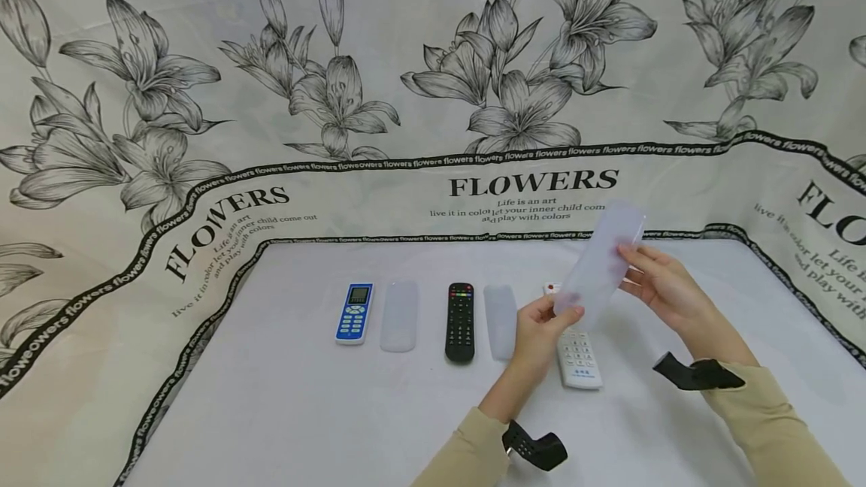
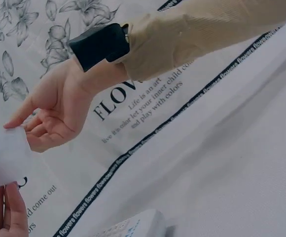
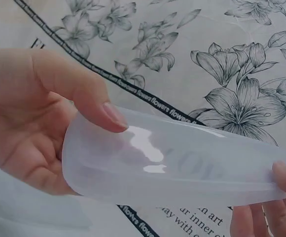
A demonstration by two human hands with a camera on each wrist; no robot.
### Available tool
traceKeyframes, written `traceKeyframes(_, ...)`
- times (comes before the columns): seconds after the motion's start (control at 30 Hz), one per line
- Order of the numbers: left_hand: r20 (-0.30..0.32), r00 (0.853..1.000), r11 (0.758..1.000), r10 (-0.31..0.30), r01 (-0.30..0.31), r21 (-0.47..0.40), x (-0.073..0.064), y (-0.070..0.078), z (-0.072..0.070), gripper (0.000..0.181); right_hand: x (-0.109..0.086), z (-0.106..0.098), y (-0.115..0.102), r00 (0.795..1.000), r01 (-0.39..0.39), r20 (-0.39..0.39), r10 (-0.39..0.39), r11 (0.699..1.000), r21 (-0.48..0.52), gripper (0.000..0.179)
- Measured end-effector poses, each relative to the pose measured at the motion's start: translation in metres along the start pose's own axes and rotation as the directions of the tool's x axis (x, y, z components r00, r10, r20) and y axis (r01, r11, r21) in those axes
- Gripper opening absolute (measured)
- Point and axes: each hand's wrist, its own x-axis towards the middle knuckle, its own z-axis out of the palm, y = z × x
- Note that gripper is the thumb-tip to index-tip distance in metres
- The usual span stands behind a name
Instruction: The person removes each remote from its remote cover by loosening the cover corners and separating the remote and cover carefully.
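Observation:
Both hands hold a translucent remote cover [image 1: 602, 261] tilted above the table. My left hand [image 1: 541, 333] pinches its lower end, thumb on the near face. My right hand [image 1: 666, 291] grips the upper right edge between thumb and fingers. In the right wrist view the cover [image 3: 158, 153] looks smooth and glossy, with the left hand [image 3: 44, 118] at its wide end and the right hand [image 3: 276, 212] at the other. Beneath it lies a white remote control [image 1: 579, 363], partly hidden by the cover and left hand.
A blue remote [image 1: 354, 314], a translucent cover [image 1: 400, 318], a black remote [image 1: 461, 325] and another translucent cover [image 1: 499, 314] lie in a row on the white table [image 1: 304, 412]. Behind hangs a flower-printed cloth [image 1: 379, 201].

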Motion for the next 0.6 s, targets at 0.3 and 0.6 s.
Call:
traceKeyframes(0.3,-0.064,0.997,0.956,-0.037,0.054,0.289,-0.015,0.004,0.01,0.033,0.006,-0.015,-0.007,0.997,-0.039,-0.075,0.004,0.885,-0.464,0.029)
traceKeyframes(0.6,-0.057,0.993,0.877,-0.105,0.12,0.465,-0.024,0.004,0.018,0.036,0.01,-0.034,-0.006,0.993,-0.102,-0.028,0.113,0.726,-0.68,0.064)
